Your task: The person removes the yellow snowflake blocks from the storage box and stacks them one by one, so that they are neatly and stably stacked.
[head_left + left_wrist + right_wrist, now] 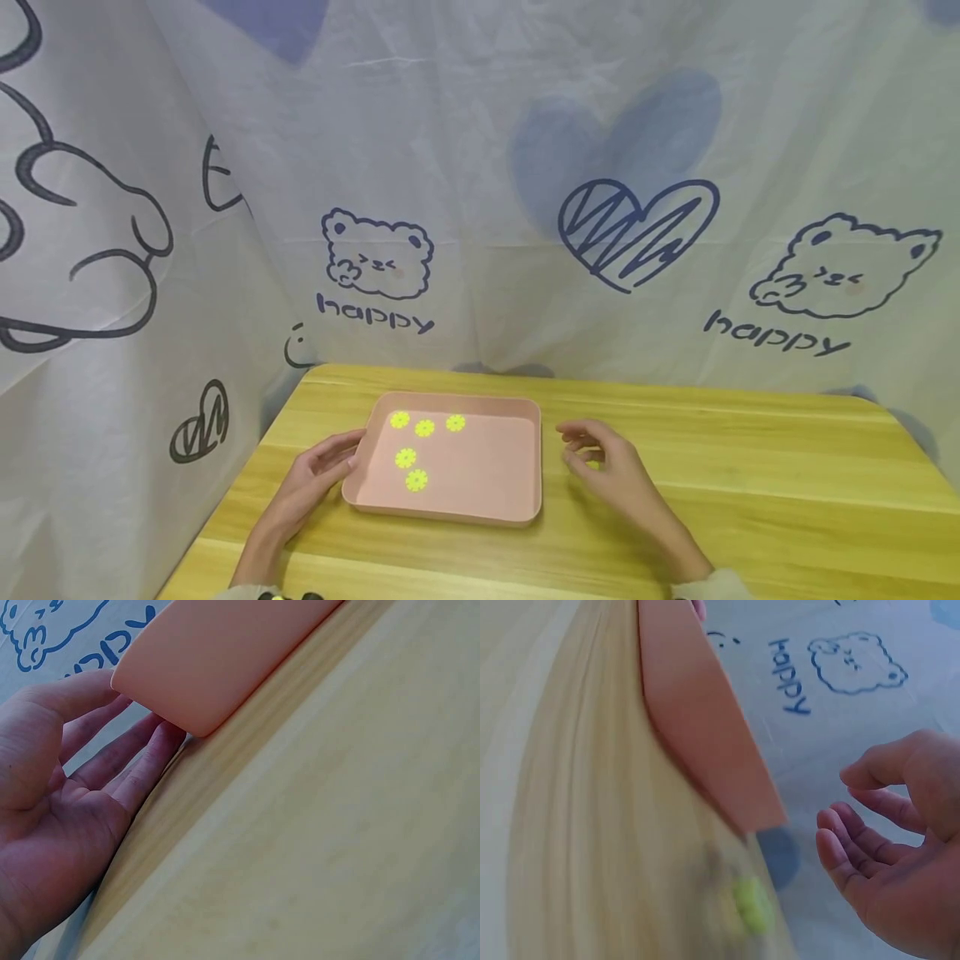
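A shallow pink tray (480, 475) lies on the table, with several small yellow-green scalloped discs (416, 480) in its left half. My left hand (315, 479) holds the tray's left side. In the left wrist view the thumb meets the upper rim of the tray (202, 660), and the other fingers reach its lower edge. Right of the tray, apart from it, my right hand (603, 462) has its fingers loosely bent, with nothing visibly held. Partly hidden beneath that hand is a yellow-green piece (593, 464); the right wrist view shows this piece (753, 906) blurred and clear of the fingers.
The wood-grain table (750, 475) extends well to the right. A white cloth (480, 167) printed with hearts, bears and the word happy hangs behind it, and more of the cloth (90, 400) hangs along the left.
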Available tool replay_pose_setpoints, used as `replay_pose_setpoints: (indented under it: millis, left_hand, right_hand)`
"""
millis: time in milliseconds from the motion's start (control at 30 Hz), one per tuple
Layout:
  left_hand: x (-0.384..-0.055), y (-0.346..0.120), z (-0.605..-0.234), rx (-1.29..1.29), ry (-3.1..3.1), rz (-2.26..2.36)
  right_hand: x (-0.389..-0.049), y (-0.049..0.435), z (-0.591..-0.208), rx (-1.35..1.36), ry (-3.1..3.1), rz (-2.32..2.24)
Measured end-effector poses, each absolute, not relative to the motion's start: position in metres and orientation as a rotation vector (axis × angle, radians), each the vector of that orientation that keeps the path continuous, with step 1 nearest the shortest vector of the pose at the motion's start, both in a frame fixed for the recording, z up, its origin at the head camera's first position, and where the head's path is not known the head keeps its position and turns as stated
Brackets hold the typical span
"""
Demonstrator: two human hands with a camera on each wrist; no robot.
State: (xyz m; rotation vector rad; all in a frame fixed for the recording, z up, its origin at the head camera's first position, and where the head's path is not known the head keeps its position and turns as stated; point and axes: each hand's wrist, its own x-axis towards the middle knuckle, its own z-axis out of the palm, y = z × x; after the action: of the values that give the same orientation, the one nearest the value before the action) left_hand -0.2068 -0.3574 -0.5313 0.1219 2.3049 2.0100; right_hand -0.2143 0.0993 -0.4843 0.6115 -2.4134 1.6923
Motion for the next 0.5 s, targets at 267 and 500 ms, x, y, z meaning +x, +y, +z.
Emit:
replay_pose_setpoints:
  millis: [267, 500]
  left_hand:
    - [-0.206, -0.357, -0.531, 0.103, 2.329, 1.991]
    - [-0.207, -0.355, -0.530, 0.090, 2.337, 1.986]
  right_hand:
    - [-0.220, 0.060, -0.476, 0.683, -2.405, 1.739]
    - [-0.231, 0.024, -0.478, 0.714, -2.459, 1.641]
